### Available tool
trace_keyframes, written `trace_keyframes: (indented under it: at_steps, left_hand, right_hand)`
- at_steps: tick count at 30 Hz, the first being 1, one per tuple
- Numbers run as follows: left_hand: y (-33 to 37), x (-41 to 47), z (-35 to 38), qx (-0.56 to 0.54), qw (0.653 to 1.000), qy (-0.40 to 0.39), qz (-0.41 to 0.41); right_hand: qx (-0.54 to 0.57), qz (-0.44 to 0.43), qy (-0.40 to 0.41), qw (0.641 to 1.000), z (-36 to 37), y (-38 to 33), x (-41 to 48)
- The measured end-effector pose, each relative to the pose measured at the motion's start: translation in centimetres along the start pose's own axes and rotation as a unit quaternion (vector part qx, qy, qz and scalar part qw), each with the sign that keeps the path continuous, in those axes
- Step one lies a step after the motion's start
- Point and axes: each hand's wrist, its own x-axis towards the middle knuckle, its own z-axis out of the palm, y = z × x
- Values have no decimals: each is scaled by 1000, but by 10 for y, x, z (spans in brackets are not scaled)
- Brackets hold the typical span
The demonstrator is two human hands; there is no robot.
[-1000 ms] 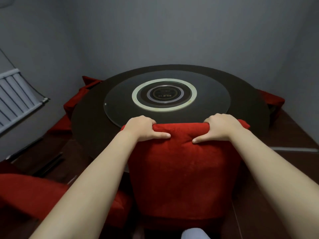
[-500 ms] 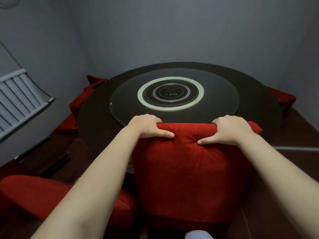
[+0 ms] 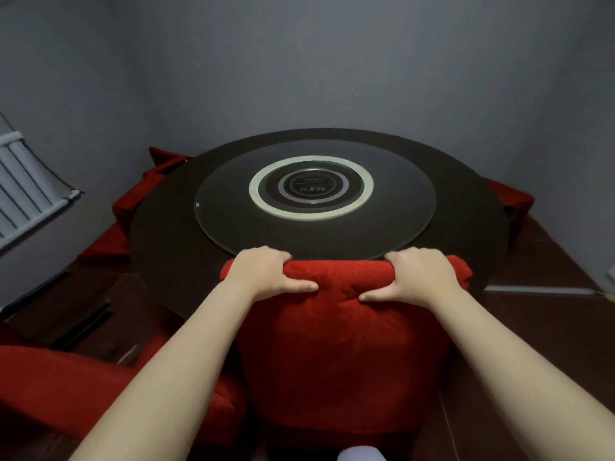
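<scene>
Red plush chair back gripped at top edge by left hand & right hand, fingers curled over, thumbs in front. Chair tight vs round worktop. Risk: harder push, knuckles pinched vs rim.

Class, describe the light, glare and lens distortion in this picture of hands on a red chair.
Head view: dim, even light with no hard shadows; the left hand and right hand gripping the red chair look fairly sharp; the glass turntable shows only a faint sheen, no strong glare; the wide lens bows the radiator at the left edge.
</scene>
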Motion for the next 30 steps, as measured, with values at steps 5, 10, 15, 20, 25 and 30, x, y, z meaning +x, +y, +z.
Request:
trace_keyframes:
  at_steps: [5, 10, 15, 20, 25, 30]
  left_hand:
    - [0, -27, 12, 2, 1000, -11, 4]
    - [-5, -26, 8, -16, 999, -41, 9]
    - [-24, -26, 4, -60, 993, -100, 11]
    - [-55, -33, 9, -98, 993, -66, -11]
    - [-37, -36, 23, -51, 998, 17, 28]
    - [-37, -42, 23, -61, 997, 28, 37]
  right_hand:
    - [-9, -13, 2, 1000, 5, -17, -25]
    - [-1, 8, -11, 1000, 2, -22, -26]
    - [-2, 32, 5, 999, 7, -48, -40]
    - [0, 18, 39, 999, 13, -78, -27]
    - [-34, 8, 26, 999, 12, -58, -31]
    - [-38, 16, 38, 998, 11, -63, -39]
